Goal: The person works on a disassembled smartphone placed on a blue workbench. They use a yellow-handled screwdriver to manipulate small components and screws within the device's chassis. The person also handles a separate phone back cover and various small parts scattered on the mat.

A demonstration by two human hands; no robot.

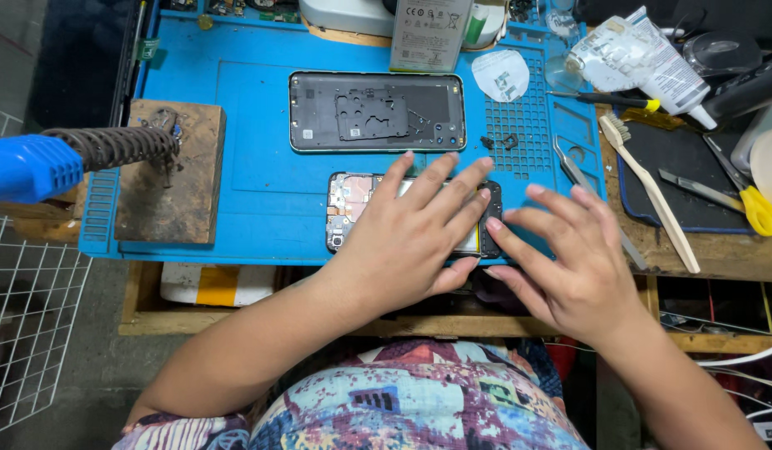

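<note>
Seen from the head camera, a blue work mat (261, 179) is spread over a wooden bench (719, 250), filling the upper middle of the frame; its near edge runs just above the bench's front lip. An opened phone (346, 212) with its insides exposed is laid near that lower edge of the mat, at frame centre. It is covered for the most part by the left hand (411, 229), which is pressed flat on it with fingers spread and straight, clamped on nothing. The right hand (565, 254) is placed just beside it at the phone's right end, likewise open, fingertips touching or nearly touching that end; which cannot be told.

Above the phone, well apart from both hands, a dark back cover (377, 111) is laid flat, with bare mat between the two. To the left, a wooden block (169, 171) is set on the mat's left edge, and a blue-handled soldering iron (61, 158) is rested on it. To the right, tweezers (579, 179) are seen close above the right hand, then a wooden brush (648, 192), a white tube (640, 58) and yellow-handled scissors (748, 200) crowding the upper right. Open mat is left mainly between block and phone.
</note>
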